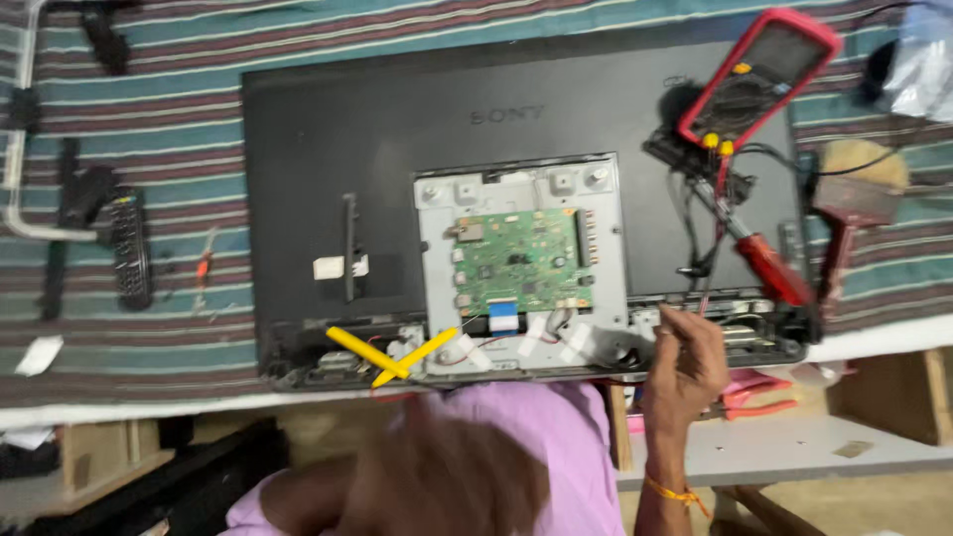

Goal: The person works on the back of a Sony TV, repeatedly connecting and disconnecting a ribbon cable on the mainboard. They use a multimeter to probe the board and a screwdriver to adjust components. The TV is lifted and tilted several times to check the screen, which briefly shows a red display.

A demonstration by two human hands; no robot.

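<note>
1. My right hand (685, 362) is raised at about 5 o'clock, at the bottom edge of the TV (397, 149), fingers curled and pinched together near a thin probe; whether it truly grips the probe I cannot tell.
2. My left hand (447, 476) is a blur at 6 o'clock, low and close to the camera; I cannot tell whether it is open or closed, or whether it holds anything.
3. The TV lies face down on the striped cloth (149, 99) over the bench, filling the middle, its back open at the lower part.
4. The green board (521, 263) sits on a grey metal plate (606, 258) at the centre, just left of my right hand.
5. Two yellow pry tools (387, 355) cross at the TV's lower edge, about 7 o'clock.
6. A red meter (759, 74) rests tilted on the TV at 1 o'clock, its leads running down to a red-handled probe (774, 270) at 3 o'clock.
7. A brush (854, 194) lies just right of the TV at 3 o'clock.
8. A black remote (129, 248) lies on the cloth at 9 o'clock, well apart from the TV.
9. Pink pliers (759, 397) lie on a lower shelf at 4 o'clock.
</note>
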